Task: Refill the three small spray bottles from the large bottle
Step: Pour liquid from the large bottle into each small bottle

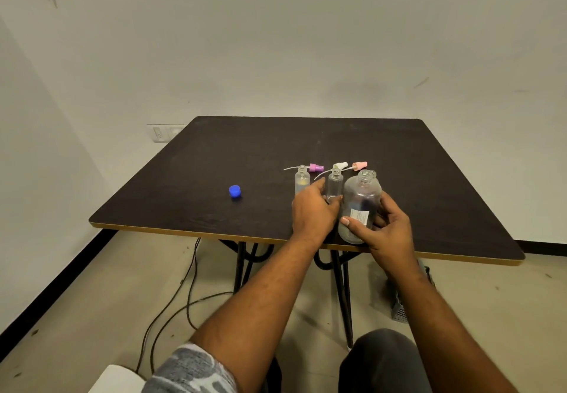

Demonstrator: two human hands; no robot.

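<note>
With right hand (pixel 389 230) gripped large frosted plastic bottle (pixel 359 199), upright, neck toward twelve o'clock; with left hand (pixel 313 211) clasped small clear bottle (pixel 335 184) at nine.

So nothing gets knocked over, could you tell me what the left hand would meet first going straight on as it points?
The left hand would meet the middle small bottle at once; its fingers seem curled round its base. Beyond lies the white spray head.

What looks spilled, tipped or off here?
Nothing stands out. The small bottles stand upright and open, spray tops lie behind them, blue cap sits apart at left, right hand holds the large bottle. No puddle shows.
</note>
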